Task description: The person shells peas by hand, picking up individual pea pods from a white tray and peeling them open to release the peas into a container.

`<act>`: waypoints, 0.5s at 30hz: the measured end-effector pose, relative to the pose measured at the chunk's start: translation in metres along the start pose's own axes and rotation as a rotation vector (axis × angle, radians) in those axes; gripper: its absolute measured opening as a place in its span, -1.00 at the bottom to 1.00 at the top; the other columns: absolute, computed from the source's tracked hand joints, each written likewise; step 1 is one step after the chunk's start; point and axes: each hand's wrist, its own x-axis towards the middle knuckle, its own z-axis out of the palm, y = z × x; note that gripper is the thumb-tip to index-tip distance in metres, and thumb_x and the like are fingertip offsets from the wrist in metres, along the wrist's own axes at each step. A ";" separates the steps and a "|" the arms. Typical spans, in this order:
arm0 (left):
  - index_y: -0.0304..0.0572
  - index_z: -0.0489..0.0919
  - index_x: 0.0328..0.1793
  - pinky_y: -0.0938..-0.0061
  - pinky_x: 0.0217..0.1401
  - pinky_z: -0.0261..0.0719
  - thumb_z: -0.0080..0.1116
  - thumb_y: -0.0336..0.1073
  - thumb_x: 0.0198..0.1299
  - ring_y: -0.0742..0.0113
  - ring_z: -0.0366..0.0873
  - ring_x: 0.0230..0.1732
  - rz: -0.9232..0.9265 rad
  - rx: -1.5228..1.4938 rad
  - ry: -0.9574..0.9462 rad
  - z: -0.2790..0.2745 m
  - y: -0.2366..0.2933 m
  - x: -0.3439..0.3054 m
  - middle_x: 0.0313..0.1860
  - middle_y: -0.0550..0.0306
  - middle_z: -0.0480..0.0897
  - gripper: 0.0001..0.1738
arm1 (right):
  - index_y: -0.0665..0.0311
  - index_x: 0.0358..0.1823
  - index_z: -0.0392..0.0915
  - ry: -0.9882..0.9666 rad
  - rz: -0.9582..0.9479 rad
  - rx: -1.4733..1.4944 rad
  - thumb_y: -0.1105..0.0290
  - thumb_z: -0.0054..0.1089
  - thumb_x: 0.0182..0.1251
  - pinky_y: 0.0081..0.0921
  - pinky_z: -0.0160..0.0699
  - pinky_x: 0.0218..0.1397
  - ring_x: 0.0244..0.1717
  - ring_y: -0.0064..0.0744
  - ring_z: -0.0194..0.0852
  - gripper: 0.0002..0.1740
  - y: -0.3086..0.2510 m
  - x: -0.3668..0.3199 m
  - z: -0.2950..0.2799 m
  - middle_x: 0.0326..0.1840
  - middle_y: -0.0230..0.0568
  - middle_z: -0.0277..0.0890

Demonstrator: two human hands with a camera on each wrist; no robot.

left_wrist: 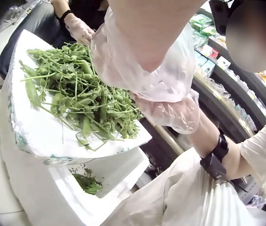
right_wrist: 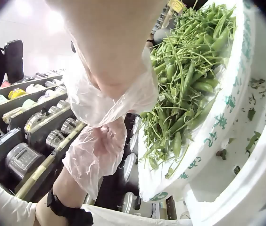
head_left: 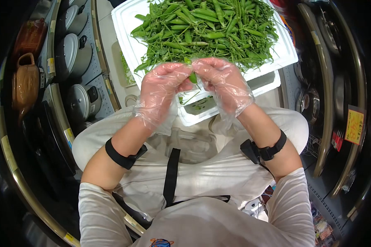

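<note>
Both hands up close together over the near edge of the pile, in clear plastic gloves. Left hand [head_left: 165,82] and right hand [head_left: 224,80]: fingers curled in, fingertips nearly meeting, pinching one green pod [head_left: 193,77] between them. Wrist views don't show the grip — the gloves and wrists block it.

Pile of pods and stems [head_left: 206,35] sits just beyond the hands on a white foam tray [head_left: 125,24]. Tray rests on a white foam box [left_wrist: 74,195] with green scraps [left_wrist: 87,183] inside. Tub of shelled peas [head_left: 127,68] stands on the floor, left of the tray. Clear plastic container [head_left: 191,144] between the legs. Second person's gloved hand [left_wrist: 79,30] at the pile's far side — left wrist view. Lidded pots [head_left: 72,53] on the left-hand shelves.
</note>
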 end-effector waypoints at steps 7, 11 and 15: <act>-0.35 0.62 -0.03 0.51 -0.20 0.63 0.32 -0.35 0.27 0.41 0.63 -0.34 0.070 0.079 0.037 -0.005 0.001 -0.002 -0.22 0.12 0.69 -0.76 | 0.33 -0.07 0.58 0.019 -0.001 0.038 0.28 0.33 0.34 -0.71 0.26 -0.38 -0.46 -0.72 0.26 -0.72 0.002 0.002 0.012 -0.46 -0.51 0.41; -0.34 0.60 -0.02 0.53 -0.21 0.63 0.30 -0.33 0.29 0.40 0.62 -0.33 0.022 -0.029 -0.005 -0.009 0.000 0.001 -0.25 0.16 0.66 -0.75 | 0.33 -0.06 0.59 0.027 -0.081 0.031 0.29 0.32 0.35 -0.72 0.31 -0.35 -0.44 -0.72 0.30 -0.72 0.007 0.001 0.015 -0.44 -0.49 0.44; -0.33 0.59 -0.01 0.50 -0.19 0.69 0.32 -0.33 0.27 0.41 0.60 -0.34 -0.058 -0.087 -0.007 -0.008 -0.004 0.004 -0.26 0.18 0.63 -0.73 | 0.38 -0.02 0.60 0.063 -0.189 -0.003 0.32 0.29 0.37 -0.70 0.36 -0.33 -0.44 -0.71 0.33 -0.71 0.014 0.000 0.013 -0.41 -0.46 0.49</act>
